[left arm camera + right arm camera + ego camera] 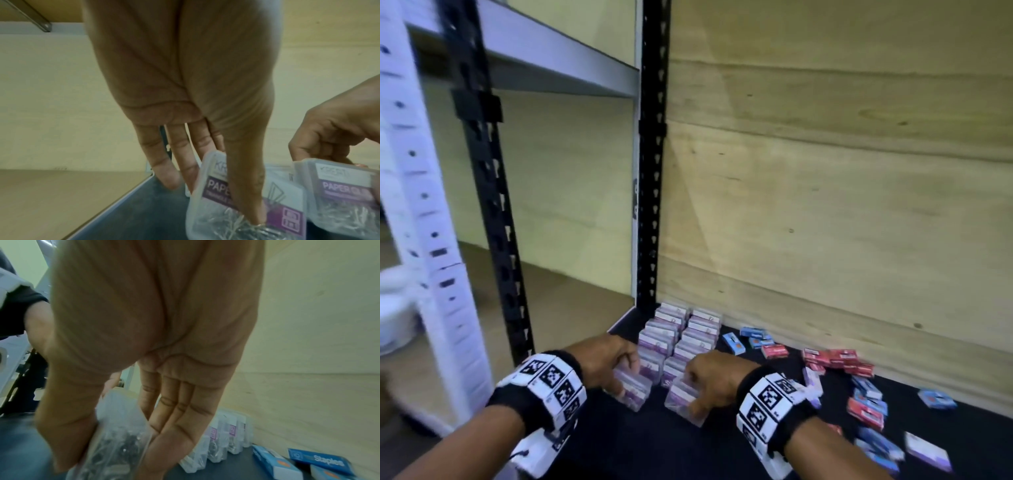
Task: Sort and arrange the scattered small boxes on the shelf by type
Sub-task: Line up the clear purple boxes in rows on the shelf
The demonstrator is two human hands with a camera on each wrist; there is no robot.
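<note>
L hand (pixel 604 359) pinches a clear paper-clip box (pixel 244 199), thumb on its front, fingers behind, at the near end of the left row on the dark shelf (pixel 654 445). R hand (pixel 712 380) grips another clip box (pixel 117 443) thumb vs fingers, near end of the right row. Behind them, two rows of purple-label clip boxes (pixel 681 329) stand upright, running back to the black upright post (pixel 652 154). Farther right, blue staple boxes (pixel 755 337) and red boxes (pixel 832 359) lie scattered near the plywood back wall (pixel 842 171).

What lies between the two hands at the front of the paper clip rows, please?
Bare black shelf, seen from the head view, between left hand and right hand.
</note>
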